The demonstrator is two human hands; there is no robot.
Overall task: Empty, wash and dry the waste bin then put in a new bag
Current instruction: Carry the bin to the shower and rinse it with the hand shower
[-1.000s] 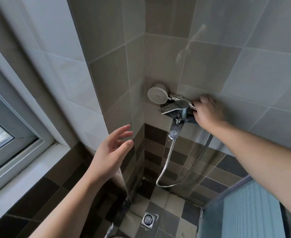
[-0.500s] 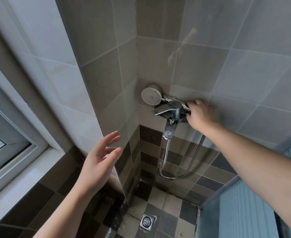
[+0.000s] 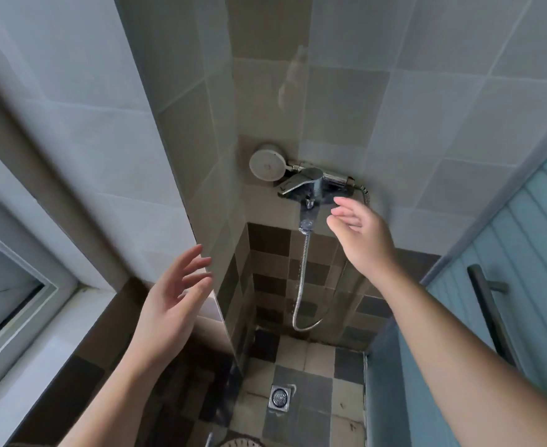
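A chrome shower tap (image 3: 311,183) is fixed to the tiled wall, with a round white shower head (image 3: 265,166) lying to its left and a metal hose (image 3: 303,279) hanging in a loop below. My right hand (image 3: 359,233) hovers just below and right of the tap, fingers relaxed, touching nothing. My left hand (image 3: 172,304) is raised lower left by the wall corner, fingers spread and empty. A rounded rim (image 3: 240,442) shows at the bottom edge; I cannot tell whether it is the waste bin.
A floor drain (image 3: 279,396) sits in the checked tile floor below the tap. A window with a white sill (image 3: 40,346) is at the left. A pale blue door with a dark handle (image 3: 488,304) stands at the right.
My right hand has let go of the tap and drawn back below it with fingers open. The view has shifted, with more of the door showing. The left hand stays raised.
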